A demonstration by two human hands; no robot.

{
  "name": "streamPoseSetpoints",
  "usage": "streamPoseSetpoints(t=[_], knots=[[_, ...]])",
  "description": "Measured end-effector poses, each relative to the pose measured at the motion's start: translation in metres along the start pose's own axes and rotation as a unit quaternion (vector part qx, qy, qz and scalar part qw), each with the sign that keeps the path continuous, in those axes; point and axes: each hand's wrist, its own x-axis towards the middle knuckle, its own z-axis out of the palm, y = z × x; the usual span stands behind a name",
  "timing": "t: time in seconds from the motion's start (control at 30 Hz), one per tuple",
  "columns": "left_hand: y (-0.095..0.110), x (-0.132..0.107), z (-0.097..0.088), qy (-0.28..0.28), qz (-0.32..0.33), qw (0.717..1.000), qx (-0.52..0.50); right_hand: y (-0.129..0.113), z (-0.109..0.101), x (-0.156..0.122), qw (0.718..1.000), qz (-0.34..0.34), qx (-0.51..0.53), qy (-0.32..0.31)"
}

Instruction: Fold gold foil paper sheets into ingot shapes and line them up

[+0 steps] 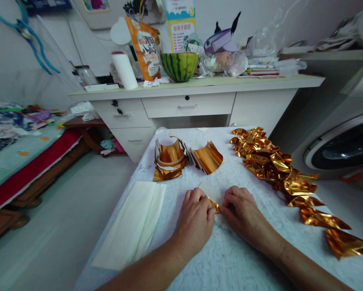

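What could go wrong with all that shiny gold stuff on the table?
The gold twists lie along the right edge of the table, so a bump might knock some onto the floor. The small gold piece between the left hand and right hand looks thin, so it could tear if pulled too hard. The white paper lies near the table's left edge, beside the left arm, so a nudge might push it off.

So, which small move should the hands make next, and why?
Perhaps roll the gold foil forward onto the pale sheet: the left hand and right hand are both at the foil, and the sheet shows just beyond it.
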Motion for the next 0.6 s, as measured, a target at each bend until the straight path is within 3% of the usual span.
streamPoseSetpoints(t=[0.6], knots=[[-0.0022, 0.0002, 0.0006, 0.011, -0.002, 0.999, -0.034, -0.0014, 0.0034, 0.0007, 1.0, 0.019, -0.008, 0.003]])
